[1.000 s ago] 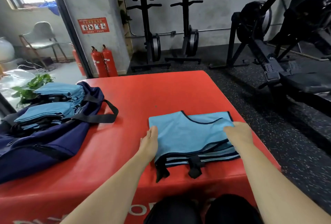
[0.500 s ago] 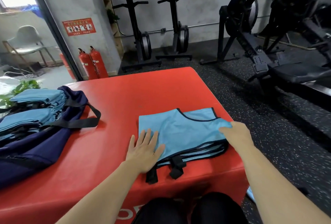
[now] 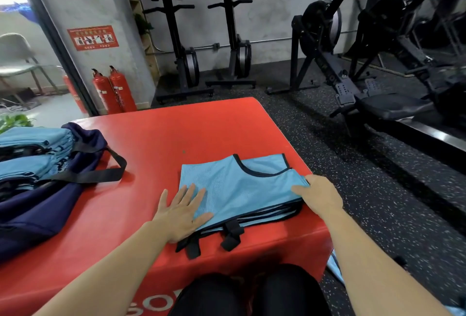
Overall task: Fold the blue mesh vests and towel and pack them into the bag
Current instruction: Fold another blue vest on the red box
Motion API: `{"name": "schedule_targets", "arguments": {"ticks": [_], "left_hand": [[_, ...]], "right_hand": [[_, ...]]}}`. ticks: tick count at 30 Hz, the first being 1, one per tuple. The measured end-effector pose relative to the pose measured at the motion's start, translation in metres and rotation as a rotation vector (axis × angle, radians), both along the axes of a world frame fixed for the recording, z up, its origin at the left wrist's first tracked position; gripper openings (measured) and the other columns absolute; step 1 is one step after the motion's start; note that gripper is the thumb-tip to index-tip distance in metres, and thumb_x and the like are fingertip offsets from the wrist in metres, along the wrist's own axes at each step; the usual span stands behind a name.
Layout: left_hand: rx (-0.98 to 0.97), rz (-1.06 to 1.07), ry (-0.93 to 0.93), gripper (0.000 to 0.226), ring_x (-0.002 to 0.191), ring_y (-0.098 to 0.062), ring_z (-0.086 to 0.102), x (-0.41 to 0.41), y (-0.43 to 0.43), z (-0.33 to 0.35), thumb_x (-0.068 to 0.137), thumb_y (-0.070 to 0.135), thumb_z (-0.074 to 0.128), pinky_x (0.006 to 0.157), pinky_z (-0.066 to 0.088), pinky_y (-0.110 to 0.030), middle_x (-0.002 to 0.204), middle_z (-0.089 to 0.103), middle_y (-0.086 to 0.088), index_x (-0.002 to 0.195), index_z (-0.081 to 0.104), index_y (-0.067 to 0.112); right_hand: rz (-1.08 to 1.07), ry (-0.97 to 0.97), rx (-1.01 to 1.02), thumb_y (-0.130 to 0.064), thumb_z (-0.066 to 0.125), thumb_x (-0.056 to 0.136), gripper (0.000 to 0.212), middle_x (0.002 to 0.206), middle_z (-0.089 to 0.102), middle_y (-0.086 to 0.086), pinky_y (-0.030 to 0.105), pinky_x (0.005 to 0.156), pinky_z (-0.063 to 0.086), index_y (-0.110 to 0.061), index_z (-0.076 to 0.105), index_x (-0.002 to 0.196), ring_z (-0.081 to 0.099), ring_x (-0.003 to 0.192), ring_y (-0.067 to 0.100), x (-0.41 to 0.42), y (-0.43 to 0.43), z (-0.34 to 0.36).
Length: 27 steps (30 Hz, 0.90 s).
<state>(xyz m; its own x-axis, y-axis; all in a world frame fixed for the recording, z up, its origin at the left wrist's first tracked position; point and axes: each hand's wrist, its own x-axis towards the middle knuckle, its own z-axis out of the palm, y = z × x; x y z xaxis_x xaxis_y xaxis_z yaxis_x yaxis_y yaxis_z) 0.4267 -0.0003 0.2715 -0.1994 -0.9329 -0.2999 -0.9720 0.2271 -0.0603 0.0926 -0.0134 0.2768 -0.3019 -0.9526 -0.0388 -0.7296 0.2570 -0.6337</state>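
A folded blue mesh vest (image 3: 242, 184) with black trim lies on the red padded box (image 3: 156, 144), near its front right corner, black straps hanging over the front edge. My left hand (image 3: 180, 212) lies flat with spread fingers on the vest's near left corner. My right hand (image 3: 319, 195) grips the vest's right edge, thumb on top. A navy bag (image 3: 42, 204) sits at the left with folded blue vests (image 3: 30, 154) stacked in its open top.
The bag's black strap (image 3: 100, 177) loops onto the red surface. Two red fire extinguishers (image 3: 114, 92) stand by the wall behind. Rowing machines (image 3: 353, 83) fill the speckled floor at right. A blue cloth (image 3: 335, 265) hangs off the box's right side.
My left hand has turned from edge-on beside the vest to lying flat on its left corner. The right hand keeps hold of the right edge. The view has tilted slightly.
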Motion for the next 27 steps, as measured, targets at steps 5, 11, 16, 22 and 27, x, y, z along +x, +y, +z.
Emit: {"name": "schedule_targets", "arguments": {"ticks": [5, 11, 16, 22, 27], "left_hand": [[-0.031, 0.068, 0.099, 0.107, 0.15, -0.016, -0.015, -0.012, -0.005, 0.01, 0.057, 0.083, -0.014, 0.116, -0.014, -0.055, 0.164, -0.014, 0.003, 0.154, -0.014, 0.036], [-0.038, -0.023, 0.05, 0.102, 0.148, -0.018, -0.023, -0.025, -0.017, 0.006, 0.066, 0.09, -0.003, 0.119, -0.013, -0.049, 0.162, -0.02, -0.001, 0.152, -0.016, 0.039], [-0.023, -0.103, 0.055, 0.108, 0.145, -0.018, -0.03, -0.023, -0.021, -0.002, 0.052, 0.101, -0.005, 0.115, -0.015, -0.059, 0.16, -0.028, 0.004, 0.146, -0.023, 0.05], [-0.007, -0.14, 0.008, 0.11, 0.145, -0.022, -0.031, -0.022, -0.031, 0.001, 0.052, 0.102, -0.001, 0.111, -0.021, -0.062, 0.159, -0.029, 0.001, 0.146, -0.023, 0.05], [-0.12, -0.237, 0.079, 0.094, 0.147, -0.017, -0.026, -0.052, -0.072, 0.023, 0.069, 0.086, -0.006, 0.116, -0.018, -0.054, 0.162, -0.021, 0.007, 0.151, -0.017, 0.041]], "right_hand": [[-0.036, -0.065, -0.031, -0.027, 0.065, 0.083, 0.015, 0.082, 0.064, 0.005, 0.036, 0.07, 0.046, -0.013, 0.066, 0.089, 0.061, 0.081, 0.029, -0.006, 0.007, -0.001], [-0.083, 0.412, -0.084, -0.031, 0.061, 0.085, 0.047, 0.123, 0.057, 0.01, 0.039, 0.088, 0.041, -0.015, 0.047, 0.128, 0.051, 0.114, 0.031, 0.016, 0.01, 0.012], [0.436, 0.604, 0.039, -0.061, 0.025, 0.099, 0.073, 0.164, -0.005, 0.008, 0.048, 0.119, -0.003, -0.023, 0.001, 0.157, -0.008, 0.15, 0.024, 0.06, 0.0, 0.002], [0.445, 0.567, 0.307, -0.071, 0.015, 0.093, 0.079, 0.16, -0.025, 0.006, 0.057, 0.115, -0.016, -0.03, -0.01, 0.155, -0.025, 0.147, 0.024, 0.063, -0.008, -0.004], [0.475, 0.578, 0.157, -0.089, -0.017, 0.057, 0.113, 0.16, -0.024, 0.004, 0.061, 0.113, -0.017, -0.031, -0.01, 0.155, -0.023, 0.147, 0.028, 0.087, -0.029, 0.013]]}}
